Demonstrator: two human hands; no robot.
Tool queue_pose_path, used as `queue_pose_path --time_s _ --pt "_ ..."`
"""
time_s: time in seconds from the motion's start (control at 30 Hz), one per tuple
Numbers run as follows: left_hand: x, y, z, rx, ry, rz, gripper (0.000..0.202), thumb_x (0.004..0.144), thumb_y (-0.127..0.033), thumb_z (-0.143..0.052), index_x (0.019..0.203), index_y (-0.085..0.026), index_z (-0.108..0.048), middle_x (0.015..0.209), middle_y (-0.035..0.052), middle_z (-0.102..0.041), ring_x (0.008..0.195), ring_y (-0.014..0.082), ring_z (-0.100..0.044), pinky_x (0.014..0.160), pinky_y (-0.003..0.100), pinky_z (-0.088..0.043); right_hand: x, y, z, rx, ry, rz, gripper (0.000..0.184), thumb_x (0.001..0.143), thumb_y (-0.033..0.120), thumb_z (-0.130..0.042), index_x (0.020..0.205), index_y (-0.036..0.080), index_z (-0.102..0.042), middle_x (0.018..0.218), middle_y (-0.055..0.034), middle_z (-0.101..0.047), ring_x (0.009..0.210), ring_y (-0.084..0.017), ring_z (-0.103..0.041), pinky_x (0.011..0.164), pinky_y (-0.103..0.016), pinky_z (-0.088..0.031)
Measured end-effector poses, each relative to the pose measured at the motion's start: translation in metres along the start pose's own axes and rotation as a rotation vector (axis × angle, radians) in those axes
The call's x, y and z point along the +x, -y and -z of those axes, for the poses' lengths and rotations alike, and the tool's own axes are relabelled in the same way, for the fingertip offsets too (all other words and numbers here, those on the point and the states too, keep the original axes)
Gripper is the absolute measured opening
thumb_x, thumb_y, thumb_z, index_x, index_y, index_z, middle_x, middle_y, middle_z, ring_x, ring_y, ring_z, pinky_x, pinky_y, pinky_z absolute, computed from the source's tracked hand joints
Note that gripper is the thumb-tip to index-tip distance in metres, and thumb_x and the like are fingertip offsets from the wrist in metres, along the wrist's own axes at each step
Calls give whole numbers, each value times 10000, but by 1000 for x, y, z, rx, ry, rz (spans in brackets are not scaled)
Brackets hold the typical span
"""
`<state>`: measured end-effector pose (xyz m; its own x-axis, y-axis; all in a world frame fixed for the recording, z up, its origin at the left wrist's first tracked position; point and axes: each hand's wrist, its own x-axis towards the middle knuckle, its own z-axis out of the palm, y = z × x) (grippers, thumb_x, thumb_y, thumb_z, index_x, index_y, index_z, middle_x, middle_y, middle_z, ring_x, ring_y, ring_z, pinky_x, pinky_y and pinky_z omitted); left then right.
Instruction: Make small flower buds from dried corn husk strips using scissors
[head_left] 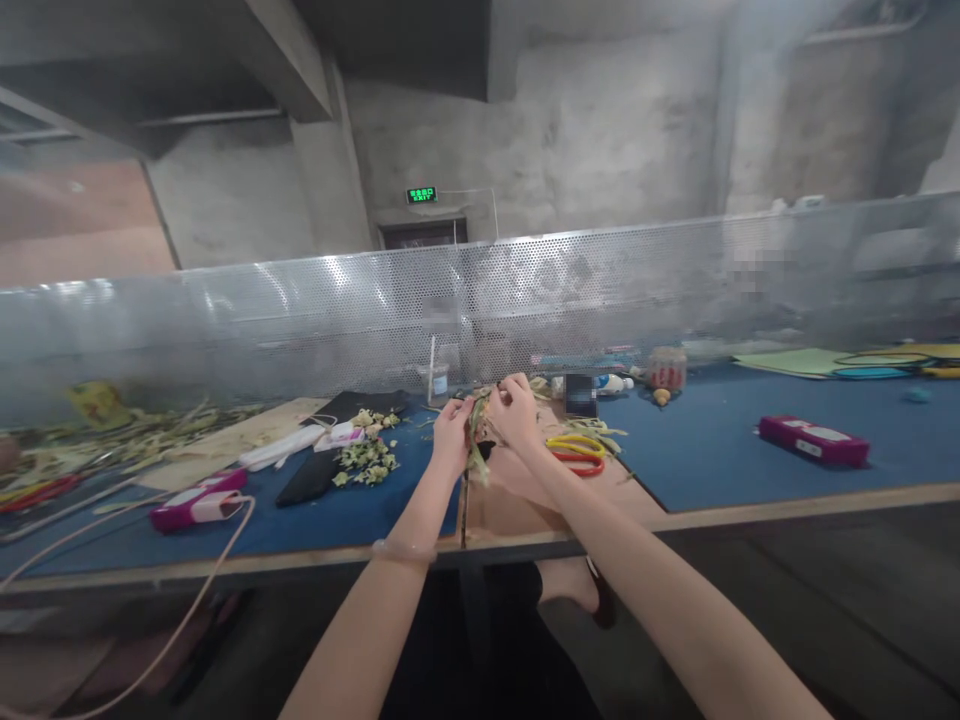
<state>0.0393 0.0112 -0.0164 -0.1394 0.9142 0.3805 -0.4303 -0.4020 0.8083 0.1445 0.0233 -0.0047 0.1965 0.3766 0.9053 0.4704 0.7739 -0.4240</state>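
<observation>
My left hand (452, 432) and my right hand (516, 408) are raised together above the table's near edge, both closed on a greenish plant stalk (477, 440) that hangs between them. Its lower end trails down toward the brown board (517, 500) below. A pile of small pale-green plant bits (365, 458) lies on the blue table top (712, 440) just left of my left hand. Yellow and red looped handles (576, 452) lie right of my right hand.
A perforated metal screen (300, 310) runs along the table's far side. A magenta box (814, 440) lies at right, another magenta item with a cable (196, 503) at left. Plant scraps (112, 440) cover the far left. A jar (666, 368) and bottle (611, 383) stand at the back.
</observation>
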Motion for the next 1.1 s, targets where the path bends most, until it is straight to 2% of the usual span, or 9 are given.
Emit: queue_pose_path --time_s 0.27,0.37,0.57,0.67,0.77,0.83,0.97,1.03,1.1 --pt "-12 -11 -8 99 249 -12 336 637 -449 -652 685 -191 -444 648 -16 -595 503 105 -576 466 209 -445 18 12 13 68 82 -40 154 790 240 -403 661 187 -467 785 -24 -537 648 -114 -481 605 -215 -391" --pt "-16 -10 -10 189 302 -45 283 682 -435 -611 703 -194 -463 629 -11 -596 519 128 -584 495 246 -464 20 8 20 36 143 -104 171 783 284 -424 651 188 -473 676 -2 -542 588 -117 -483 575 -219 -388" --pt "-17 0 -8 438 303 -204 185 654 -311 -645 579 -191 -526 550 -10 -540 537 148 -535 542 264 -441 14 -8 30 -111 272 -221 162 733 230 -481 576 190 -486 504 24 -501 499 -128 -465 522 -230 -341" --pt "-17 0 -7 531 274 -317 176 637 -249 -659 535 -190 -529 658 13 -538 640 148 -513 610 246 -419 11 -13 31 -169 309 -241 159 725 204 -496 568 187 -498 513 11 -521 510 -134 -471 528 -235 -326" --pt "-17 -2 -6 583 274 -381 146 658 -252 -646 569 -182 -553 847 50 -556 704 147 -515 627 240 -409 8 -16 29 -195 336 -240 162 721 191 -510 560 183 -497 542 0 -539 529 -135 -474 527 -234 -316" --pt "-17 -2 -5 599 293 -383 111 691 -275 -622 638 -185 -584 870 58 -572 673 141 -532 593 238 -410 5 -17 27 -192 352 -227 149 725 186 -509 576 181 -496 556 3 -543 527 -130 -472 520 -228 -313" --pt "-15 4 -3 602 330 -310 183 772 -361 -531 822 -196 -593 544 -8 -546 385 110 -453 412 227 -349 -3 -22 25 -179 335 -204 133 758 197 -462 630 180 -496 571 11 -535 521 -125 -466 510 -222 -317" --pt "-13 8 -3 583 338 -268 221 781 -402 -510 833 -195 -570 467 -30 -514 312 104 -410 352 220 -308 -7 -26 25 -177 317 -197 134 758 204 -447 634 182 -495 552 18 -516 503 -126 -453 494 -222 -313" --pt "-10 9 -3 551 334 -235 244 772 -434 -513 808 -195 -543 489 -22 -534 317 110 -441 327 216 -304 -9 -28 25 -178 299 -187 133 745 208 -452 622 183 -494 547 18 -509 500 -128 -450 488 -224 -312"
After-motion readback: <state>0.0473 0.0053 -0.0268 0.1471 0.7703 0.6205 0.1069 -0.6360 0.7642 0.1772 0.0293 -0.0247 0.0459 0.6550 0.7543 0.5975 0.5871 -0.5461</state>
